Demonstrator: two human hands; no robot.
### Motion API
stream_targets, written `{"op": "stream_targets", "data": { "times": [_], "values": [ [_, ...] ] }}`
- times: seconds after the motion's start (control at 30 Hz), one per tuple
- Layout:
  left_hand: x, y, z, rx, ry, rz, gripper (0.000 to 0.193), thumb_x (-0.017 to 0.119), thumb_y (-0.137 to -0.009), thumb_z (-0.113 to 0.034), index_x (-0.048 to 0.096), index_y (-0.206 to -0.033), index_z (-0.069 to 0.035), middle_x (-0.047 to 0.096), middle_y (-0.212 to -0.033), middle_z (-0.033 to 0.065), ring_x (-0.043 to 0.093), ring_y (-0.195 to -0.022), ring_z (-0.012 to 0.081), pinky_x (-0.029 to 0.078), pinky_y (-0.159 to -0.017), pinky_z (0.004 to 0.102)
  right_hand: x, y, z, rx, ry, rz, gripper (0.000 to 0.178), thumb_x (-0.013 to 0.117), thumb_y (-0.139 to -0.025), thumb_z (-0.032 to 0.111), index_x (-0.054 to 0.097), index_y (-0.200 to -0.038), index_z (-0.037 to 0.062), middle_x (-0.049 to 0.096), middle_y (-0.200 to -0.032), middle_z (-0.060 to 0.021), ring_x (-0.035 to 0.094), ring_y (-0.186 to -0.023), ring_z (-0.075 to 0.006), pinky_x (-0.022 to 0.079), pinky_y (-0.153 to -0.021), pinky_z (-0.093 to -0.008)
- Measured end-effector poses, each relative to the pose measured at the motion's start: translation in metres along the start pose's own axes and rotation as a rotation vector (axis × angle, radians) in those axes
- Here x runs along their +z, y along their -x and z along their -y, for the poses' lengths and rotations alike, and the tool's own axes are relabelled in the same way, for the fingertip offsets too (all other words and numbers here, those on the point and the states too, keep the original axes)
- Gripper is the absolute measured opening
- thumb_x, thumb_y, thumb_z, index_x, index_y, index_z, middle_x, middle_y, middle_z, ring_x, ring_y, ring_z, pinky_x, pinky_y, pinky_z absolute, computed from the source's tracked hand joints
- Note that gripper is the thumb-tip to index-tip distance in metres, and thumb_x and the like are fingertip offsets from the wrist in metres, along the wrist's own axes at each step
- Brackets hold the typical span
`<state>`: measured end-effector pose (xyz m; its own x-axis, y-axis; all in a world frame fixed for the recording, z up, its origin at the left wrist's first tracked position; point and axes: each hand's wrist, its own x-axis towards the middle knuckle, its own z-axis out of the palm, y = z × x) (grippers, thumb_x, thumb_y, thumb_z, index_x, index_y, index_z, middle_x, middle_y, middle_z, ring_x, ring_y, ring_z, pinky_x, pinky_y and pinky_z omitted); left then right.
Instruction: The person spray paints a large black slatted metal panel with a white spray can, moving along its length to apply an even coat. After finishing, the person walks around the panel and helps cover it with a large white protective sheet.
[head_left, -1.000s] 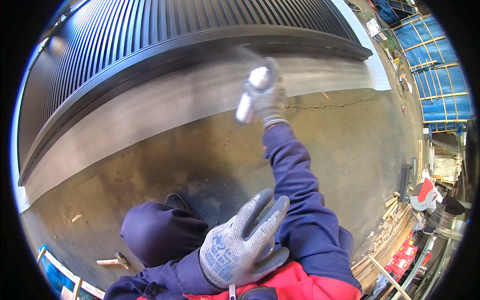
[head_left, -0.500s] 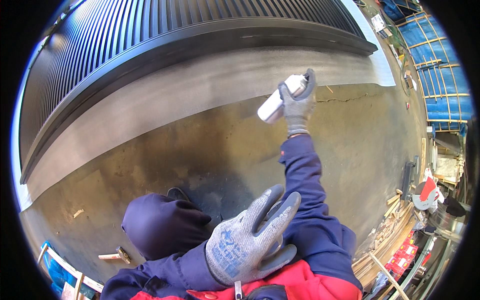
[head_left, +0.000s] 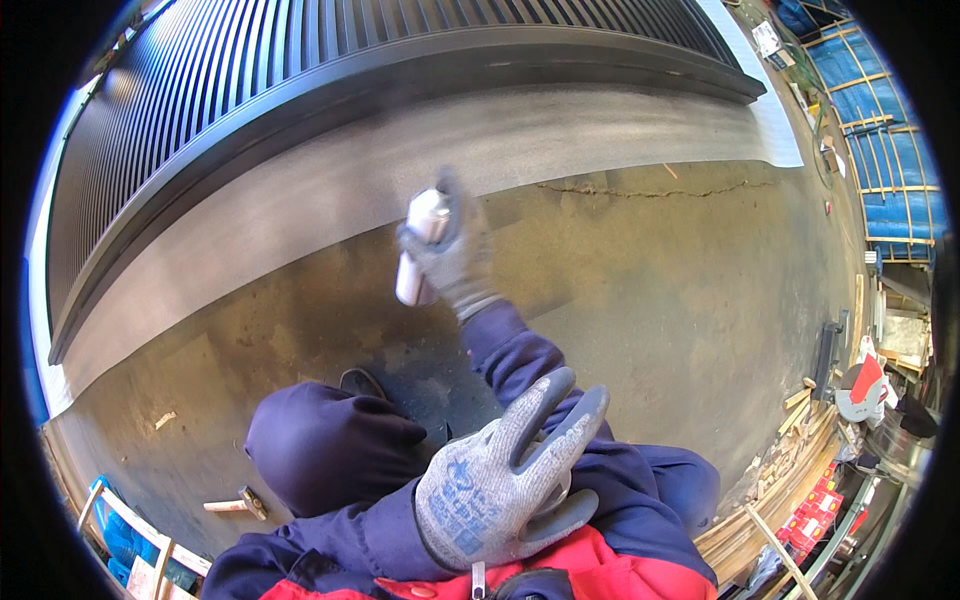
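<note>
My right hand [head_left: 458, 258], in a grey work glove, grips a white spray can [head_left: 414, 280], its index finger at the can's top. The can tilts, a short way out from the near edge of a pale protective sheet [head_left: 340, 200]. Beyond it, a dark slatted metal panel [head_left: 400, 72] lies on that sheet. Close to my chest, my left hand [head_left: 490, 490] wears a matching glove; two fingers are stretched apart and the others bent, with nothing seen in it.
A hammer [head_left: 240, 503] lies on the concrete floor [head_left: 640, 310] at the lower left. Wood strips [head_left: 780, 480] and red boxes [head_left: 815, 515] are piled at the lower right. Blue sheeting on a wooden frame [head_left: 880, 150] stands along the right side.
My right hand has swept left with the spray can, and is blurred. My left hand has hardly moved; the view has shifted slightly.
</note>
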<state>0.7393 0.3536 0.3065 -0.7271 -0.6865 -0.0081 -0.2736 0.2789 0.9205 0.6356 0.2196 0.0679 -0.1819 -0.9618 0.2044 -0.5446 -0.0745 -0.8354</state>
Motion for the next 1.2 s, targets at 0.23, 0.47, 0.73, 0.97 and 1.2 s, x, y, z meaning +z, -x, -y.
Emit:
{"op": "stream_targets", "data": {
  "times": [0.23,0.47,0.73,0.97,1.2],
  "values": [
    [0.001,0.001,0.001,0.018,-0.026,-0.037,0.092,0.093,-0.075,-0.028,0.053,-0.153,-0.002,0.051,-0.150,0.0330,0.066,-0.124,0.0461,0.061,-0.094,0.0433,0.020,0.009,0.020,0.116,-0.078,0.261,0.097,0.087,-0.081,0.033,0.036,-0.163,0.0216,0.061,-0.132,-0.0198,0.064,-0.120,-0.0382,0.054,-0.103,-0.0486],
    [0.002,-0.005,-0.004,0.014,-0.034,-0.019,0.094,0.095,-0.075,-0.026,0.052,-0.152,0.004,0.051,-0.153,0.0310,0.059,-0.137,0.0433,0.054,-0.105,0.0424,-0.020,-0.035,-0.027,0.092,0.049,-0.032,0.095,0.089,-0.079,0.033,0.040,-0.160,0.0231,0.063,-0.128,-0.0203,0.067,-0.113,-0.0399,0.055,-0.097,-0.0494],
    [0.008,-0.010,-0.005,-0.066,-0.010,-0.030,0.085,0.091,-0.078,-0.026,0.055,-0.153,-0.008,0.053,-0.147,0.0339,0.077,-0.099,0.0372,0.064,-0.084,0.0397,-0.147,-0.099,-0.148,0.364,-0.059,-0.459,0.110,0.091,-0.075,0.006,0.029,-0.165,0.0155,0.047,-0.144,-0.0223,0.059,-0.129,-0.0358,0.057,-0.107,-0.0484],
    [0.018,-0.022,-0.001,-0.057,-0.072,-0.036,0.086,0.091,-0.077,-0.027,0.055,-0.153,-0.009,0.053,-0.146,0.0338,0.075,-0.102,0.0410,0.064,-0.085,0.0408,-0.285,-0.111,-0.204,0.289,0.261,-0.784,0.096,0.094,-0.073,0.017,0.044,-0.155,0.0107,0.060,-0.142,-0.0191,0.063,-0.129,-0.0339,0.051,-0.110,-0.0421],
    [0.030,-0.028,-0.002,-0.062,-0.077,-0.021,0.086,0.091,-0.077,-0.027,0.055,-0.153,-0.008,0.054,-0.146,0.0326,0.075,-0.104,0.0413,0.064,-0.084,0.0419,-0.299,-0.124,-0.196,0.224,0.298,-0.789,0.094,0.093,-0.073,0.022,0.045,-0.154,0.0101,0.063,-0.141,-0.0169,0.063,-0.130,-0.0346,0.049,-0.112,-0.0439]
  ]
}}
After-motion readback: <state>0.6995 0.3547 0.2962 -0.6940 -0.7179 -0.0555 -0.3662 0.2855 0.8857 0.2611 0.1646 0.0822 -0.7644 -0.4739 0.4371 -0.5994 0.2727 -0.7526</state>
